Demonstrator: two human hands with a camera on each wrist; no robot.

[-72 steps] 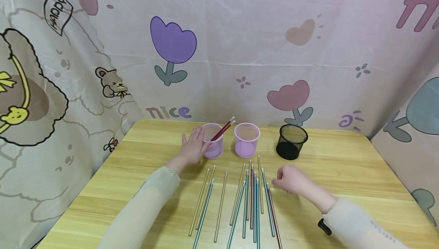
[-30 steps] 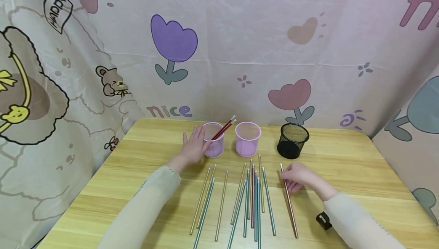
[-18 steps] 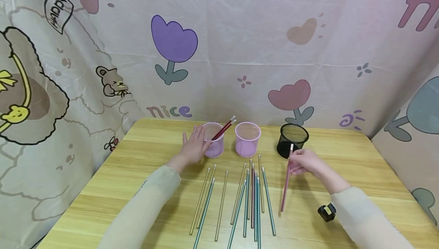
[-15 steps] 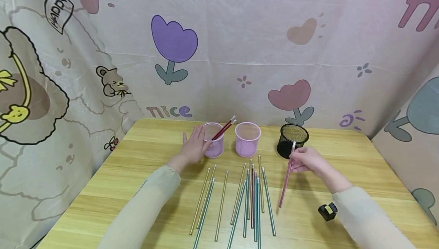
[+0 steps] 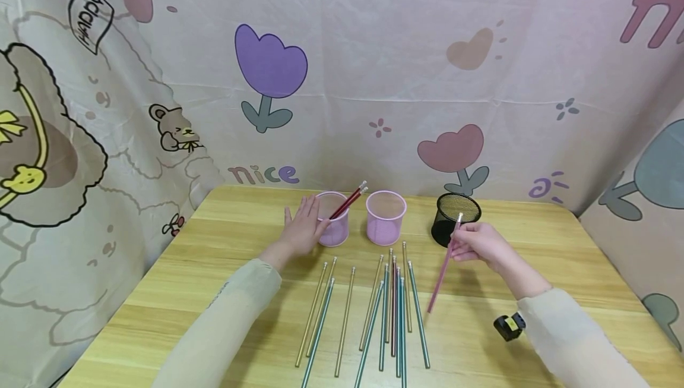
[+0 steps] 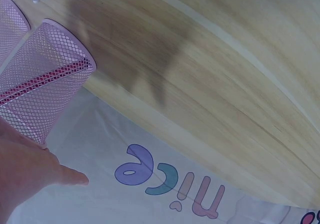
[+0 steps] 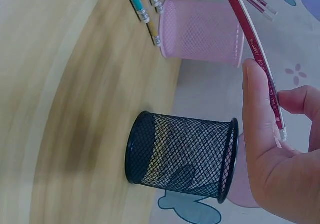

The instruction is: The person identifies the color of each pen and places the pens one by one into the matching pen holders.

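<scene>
My left hand (image 5: pixel 301 230) lies with fingers extended against the left pink mesh cup (image 5: pixel 334 234), where two dark red pencils (image 5: pixel 348 201) lean. Those pencils show through the mesh in the left wrist view, with part of the hand (image 6: pixel 30 171) beside the cup's rim. Between thumb and fingers, my right hand (image 5: pixel 481 244) pinches a red pencil (image 5: pixel 440 278) near its eraser end. That pencil slants, eraser end up, in front of the black mesh cup (image 5: pixel 442 230). From the right wrist, the pencil (image 7: pixel 250 39) is seen beyond the black cup's open end.
Another pink mesh cup (image 5: pixel 383 229) stands in the middle. Several gold, teal and dark red pencils lie on the wooden table (image 5: pixel 230 316), such as a gold pencil (image 5: pixel 344 322) and a teal pencil (image 5: pixel 419 316). A printed cloth (image 5: pixel 347 67) hangs behind. A small black device (image 5: pixel 509 327) is at the right wrist.
My right hand picked up a red pencil from the right of the group, then raised it toward the black cup, its lower end swinging left. The left hand stays on the pink cup.
</scene>
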